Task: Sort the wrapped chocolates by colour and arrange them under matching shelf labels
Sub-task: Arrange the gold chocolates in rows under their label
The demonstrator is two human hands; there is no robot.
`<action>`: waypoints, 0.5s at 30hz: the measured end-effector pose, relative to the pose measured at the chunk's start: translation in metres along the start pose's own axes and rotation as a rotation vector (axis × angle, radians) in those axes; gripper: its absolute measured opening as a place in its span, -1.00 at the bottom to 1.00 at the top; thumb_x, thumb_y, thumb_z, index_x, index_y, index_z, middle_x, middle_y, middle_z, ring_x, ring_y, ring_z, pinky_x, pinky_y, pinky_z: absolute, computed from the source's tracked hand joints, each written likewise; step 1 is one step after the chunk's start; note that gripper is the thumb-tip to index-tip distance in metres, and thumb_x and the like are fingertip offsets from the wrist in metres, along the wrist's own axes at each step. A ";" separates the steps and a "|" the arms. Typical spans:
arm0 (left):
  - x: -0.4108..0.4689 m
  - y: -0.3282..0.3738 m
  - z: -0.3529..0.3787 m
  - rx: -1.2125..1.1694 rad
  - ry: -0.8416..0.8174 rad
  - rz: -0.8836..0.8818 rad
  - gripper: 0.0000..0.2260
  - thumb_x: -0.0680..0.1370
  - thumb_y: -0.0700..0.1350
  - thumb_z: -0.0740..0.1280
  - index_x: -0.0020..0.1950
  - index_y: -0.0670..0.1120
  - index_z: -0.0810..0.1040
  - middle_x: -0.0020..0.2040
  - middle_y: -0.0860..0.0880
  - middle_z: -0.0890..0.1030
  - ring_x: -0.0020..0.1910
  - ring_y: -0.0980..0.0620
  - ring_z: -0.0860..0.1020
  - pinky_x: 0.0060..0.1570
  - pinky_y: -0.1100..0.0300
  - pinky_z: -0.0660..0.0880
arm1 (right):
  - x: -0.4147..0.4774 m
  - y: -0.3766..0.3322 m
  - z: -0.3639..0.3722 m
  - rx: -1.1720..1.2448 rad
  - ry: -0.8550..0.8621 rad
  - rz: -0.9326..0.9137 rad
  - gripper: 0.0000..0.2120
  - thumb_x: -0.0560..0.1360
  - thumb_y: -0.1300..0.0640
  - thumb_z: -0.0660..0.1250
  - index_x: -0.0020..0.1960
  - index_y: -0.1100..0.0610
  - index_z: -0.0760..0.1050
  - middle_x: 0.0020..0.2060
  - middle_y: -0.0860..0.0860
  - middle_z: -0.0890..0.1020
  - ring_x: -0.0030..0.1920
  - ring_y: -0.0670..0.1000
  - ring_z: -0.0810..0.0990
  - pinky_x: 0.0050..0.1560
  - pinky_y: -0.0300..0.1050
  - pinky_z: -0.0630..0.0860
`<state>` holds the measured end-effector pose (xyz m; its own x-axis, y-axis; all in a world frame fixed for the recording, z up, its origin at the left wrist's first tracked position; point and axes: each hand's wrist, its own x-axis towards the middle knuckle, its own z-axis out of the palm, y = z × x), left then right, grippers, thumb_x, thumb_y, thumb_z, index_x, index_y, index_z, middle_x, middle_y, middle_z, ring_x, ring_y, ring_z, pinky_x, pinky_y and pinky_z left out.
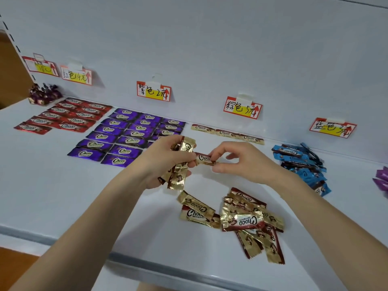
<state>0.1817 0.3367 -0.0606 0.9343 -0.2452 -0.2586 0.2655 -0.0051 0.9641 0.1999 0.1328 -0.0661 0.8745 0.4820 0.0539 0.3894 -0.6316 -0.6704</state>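
Grips gold bundle (178,166) in left hand (163,158) as stock, pinches single chocolate (204,159) with right hand (243,159), evidently destined for started row (227,134) under brown label (242,108).

shelf (63,185) | red rows (63,116) | purple rows (126,137) | gold row (227,134), back | gold pile (241,219), front | blue heap (302,162), right

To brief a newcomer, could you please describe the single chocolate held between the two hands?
On the white shelf, look above the middle, where two hands meet. The left hand grips a gold bundle; the right hand pinches the chocolate by its end. Unlike the upright bundle, it lies crosswise alone, Choco print showing.
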 end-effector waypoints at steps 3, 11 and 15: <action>0.013 -0.001 -0.006 -0.203 0.144 0.001 -0.90 0.54 -0.28 0.29 0.04 -0.17 0.52 -0.24 -0.10 0.65 -0.37 0.11 0.62 -0.42 0.23 0.54 | 0.021 0.014 0.003 -0.021 0.134 0.045 -0.85 0.39 0.22 0.43 -0.08 0.03 0.56 -0.16 -0.15 0.58 -0.16 -0.28 0.50 -0.20 -0.51 0.35; 0.023 -0.011 -0.020 -0.623 0.214 0.048 -0.88 0.58 -0.31 0.20 -0.02 -0.19 0.52 -0.25 -0.11 0.69 -0.28 0.03 0.67 -0.37 0.19 0.58 | 0.076 0.045 0.016 -0.399 0.250 0.118 -0.84 0.49 0.18 0.31 0.06 0.15 0.56 0.00 0.08 0.62 0.05 0.12 0.51 0.03 0.00 0.44; 0.022 -0.015 -0.020 -0.689 0.218 0.076 -0.89 0.58 -0.29 0.20 0.00 -0.19 0.52 -0.21 -0.11 0.70 -0.18 0.02 0.68 -0.35 0.14 0.60 | 0.076 0.054 0.029 -0.502 0.310 0.041 -0.80 0.53 0.15 0.25 0.11 0.16 0.55 0.06 0.07 0.58 0.09 0.10 0.47 0.00 -0.16 0.32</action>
<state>0.2031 0.3504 -0.0821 0.9633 -0.0212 -0.2677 0.2200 0.6340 0.7414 0.2790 0.1527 -0.1192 0.9059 0.2988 0.3002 0.3767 -0.8923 -0.2487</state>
